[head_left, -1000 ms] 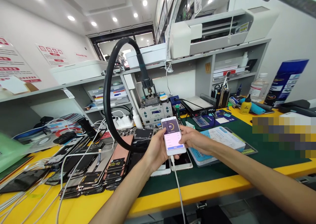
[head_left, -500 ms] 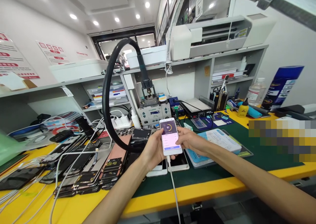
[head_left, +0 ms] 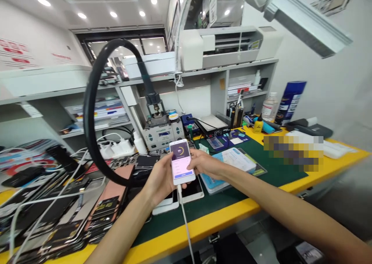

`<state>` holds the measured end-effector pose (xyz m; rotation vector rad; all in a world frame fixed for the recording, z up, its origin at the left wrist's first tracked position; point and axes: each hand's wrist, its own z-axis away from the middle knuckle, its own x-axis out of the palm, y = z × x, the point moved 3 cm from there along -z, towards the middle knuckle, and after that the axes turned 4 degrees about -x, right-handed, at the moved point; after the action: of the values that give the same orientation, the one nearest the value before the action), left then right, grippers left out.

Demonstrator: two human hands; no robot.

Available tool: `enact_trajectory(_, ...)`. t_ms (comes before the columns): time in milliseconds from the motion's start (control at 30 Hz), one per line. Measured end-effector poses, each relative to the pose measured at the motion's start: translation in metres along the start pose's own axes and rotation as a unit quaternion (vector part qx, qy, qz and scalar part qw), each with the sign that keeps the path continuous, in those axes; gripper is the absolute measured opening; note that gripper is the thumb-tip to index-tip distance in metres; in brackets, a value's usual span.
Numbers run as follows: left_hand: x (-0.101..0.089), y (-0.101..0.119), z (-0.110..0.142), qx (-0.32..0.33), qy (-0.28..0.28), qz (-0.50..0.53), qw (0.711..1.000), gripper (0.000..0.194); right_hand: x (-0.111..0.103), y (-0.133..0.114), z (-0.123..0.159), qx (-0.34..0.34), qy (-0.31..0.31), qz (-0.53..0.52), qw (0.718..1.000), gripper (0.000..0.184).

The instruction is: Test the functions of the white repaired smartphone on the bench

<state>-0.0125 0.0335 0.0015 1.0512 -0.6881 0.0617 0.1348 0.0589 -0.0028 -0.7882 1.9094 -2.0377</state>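
A white smartphone (head_left: pixel 180 164) is held upright over the bench with its screen lit, showing a round yellow gauge on dark purple above a pale list. My left hand (head_left: pixel 159 180) is wrapped round its left side, thumb along the edge. From the right, my right hand (head_left: pixel 207 164) grips the other side, its thumb over the lower right of the screen. A white charging cable (head_left: pixel 186 225) is plugged into the phone's bottom end and hangs over the bench edge. Beneath the hands lie white-framed devices, including a tablet-like one (head_left: pixel 197 193), partly hidden.
Stacked phone parts (head_left: pixel 101 213) and loose white cables cover the left. A thick black hose (head_left: pixel 88 113) arches up beside a rework station (head_left: pixel 161 134). Right of the hands lies a blue-and-white case (head_left: pixel 232 163) on the green mat (head_left: pixel 279 171). Bottles, including a yellow one (head_left: pixel 258 125), stand behind.
The whole view has swung right, so the bench items appear farther left. Both hands still hold the phone in much the same pose, with the right thumb by the lower screen.
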Motion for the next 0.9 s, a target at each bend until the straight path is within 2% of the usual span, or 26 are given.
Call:
enact_trajectory(233, -0.001, 0.001, 0.002, -0.010, 0.016, -0.009, 1.000, 0.050, -0.004, 0.000, -0.003, -0.002, -0.015, 0.004, 1.000, 0.046)
enact_trajectory(433, -0.004, 0.000, 0.001, -0.030, -0.032, 0.020, 0.999, 0.053, -0.005, 0.000, -0.004, 0.006, -0.016, -0.010, 1.000, 0.045)
enact_trajectory(600, -0.001, 0.000, 0.001, -0.031, -0.049, 0.071, 0.996, 0.053, -0.006, -0.002, -0.001, 0.009, -0.008, -0.036, 0.999, 0.047)
enact_trajectory(733, 0.003, 0.000, 0.002, -0.018, -0.056, 0.113, 0.992, 0.056, -0.003, -0.007, 0.003, 0.020, -0.026, -0.059, 0.998, 0.048)
enact_trajectory(900, 0.003, 0.000, 0.000, 0.009, -0.040, 0.117, 0.992, 0.058, -0.002, -0.013, 0.004, 0.016, -0.030, -0.073, 0.997, 0.047)
